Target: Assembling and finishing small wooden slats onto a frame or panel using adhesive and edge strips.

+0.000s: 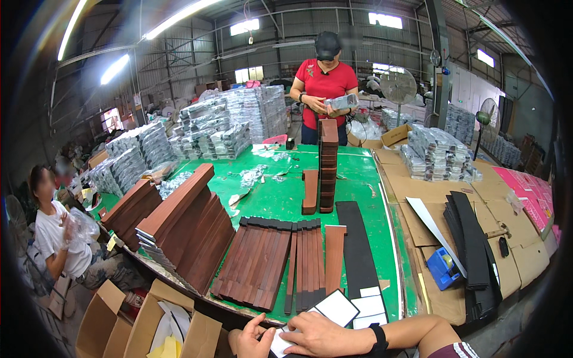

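Observation:
At the table's near edge, my left hand (252,339) is closed at the side of a white, black-edged piece (279,343), thumb and forefinger against its edge. My right hand (319,335) lies over the same piece with bent fingers gripping it; a black band is round that wrist. Part of the piece is hidden under the fingers. Just beyond the right hand rest a white black-bordered square (338,306) and more white rectangles (369,305) at the end of a long black strip (358,244). Beside them lies a brown wood-grain board (335,253).
Brown boards lie in rows (253,262) and stand in stacks (185,224) on the green table (274,197). Open cartons (161,316) sit lower left. Rightward are a blue tape dispenser (441,267) and black strips (468,244). A person in red (325,80) stands opposite; another sits left.

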A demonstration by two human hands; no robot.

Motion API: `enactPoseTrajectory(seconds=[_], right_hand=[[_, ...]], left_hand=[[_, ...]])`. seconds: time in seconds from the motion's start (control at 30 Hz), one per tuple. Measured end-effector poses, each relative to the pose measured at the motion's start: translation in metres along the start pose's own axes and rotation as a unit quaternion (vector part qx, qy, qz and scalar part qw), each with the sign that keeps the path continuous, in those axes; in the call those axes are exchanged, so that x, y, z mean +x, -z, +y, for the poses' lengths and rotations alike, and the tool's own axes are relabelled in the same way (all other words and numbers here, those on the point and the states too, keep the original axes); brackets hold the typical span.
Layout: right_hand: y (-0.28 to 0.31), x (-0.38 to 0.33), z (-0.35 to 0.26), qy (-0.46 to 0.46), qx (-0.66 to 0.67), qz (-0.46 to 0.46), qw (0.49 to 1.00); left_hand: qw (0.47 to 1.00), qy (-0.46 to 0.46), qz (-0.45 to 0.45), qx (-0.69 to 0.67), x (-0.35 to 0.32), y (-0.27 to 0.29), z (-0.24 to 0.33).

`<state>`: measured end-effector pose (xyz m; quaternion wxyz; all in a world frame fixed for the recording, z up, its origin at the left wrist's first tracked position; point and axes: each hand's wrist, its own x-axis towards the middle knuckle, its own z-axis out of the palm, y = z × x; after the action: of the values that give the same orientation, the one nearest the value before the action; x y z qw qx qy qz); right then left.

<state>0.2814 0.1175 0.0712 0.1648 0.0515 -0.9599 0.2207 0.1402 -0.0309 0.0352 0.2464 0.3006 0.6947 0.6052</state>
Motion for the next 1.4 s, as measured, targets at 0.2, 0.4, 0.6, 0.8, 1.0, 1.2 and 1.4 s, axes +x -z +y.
enactPoseTrajectory(seconds=[0.2, 0.4, 0.6, 0.8, 1.0, 1.2, 1.4], right_hand=[[-0.019, -0.002, -0.006, 0.047, 0.058, 0.038, 0.996], [-0.032, -0.009, -0.005, 0.036, 0.102, 0.014, 0.994], [-0.041, -0.008, 0.003, -0.007, 0.148, 0.001, 0.989], [-0.035, -0.006, 0.01, -0.032, 0.188, -0.065, 0.979], [-0.025, -0.006, 0.01, -0.015, 0.232, -0.051, 0.971], [-0.013, -0.002, 0.045, -0.087, 0.212, -0.032, 0.973], [-0.007, 0.015, 0.055, -0.172, 0.246, -0.107, 0.948]], left_hand=[[0.988, -0.008, 0.051, -0.148, 0.002, -0.009, -0.021], [0.985, 0.003, 0.111, -0.133, 0.01, -0.003, -0.024], [0.995, -0.014, 0.088, -0.054, 0.015, -0.008, -0.045], [0.989, -0.098, 0.027, 0.109, 0.018, -0.011, -0.037], [0.935, -0.227, -0.049, 0.269, 0.02, -0.003, -0.031], [0.927, -0.262, -0.065, 0.262, 0.003, -0.008, -0.03], [0.923, -0.282, -0.044, 0.258, -0.006, -0.015, -0.024]])
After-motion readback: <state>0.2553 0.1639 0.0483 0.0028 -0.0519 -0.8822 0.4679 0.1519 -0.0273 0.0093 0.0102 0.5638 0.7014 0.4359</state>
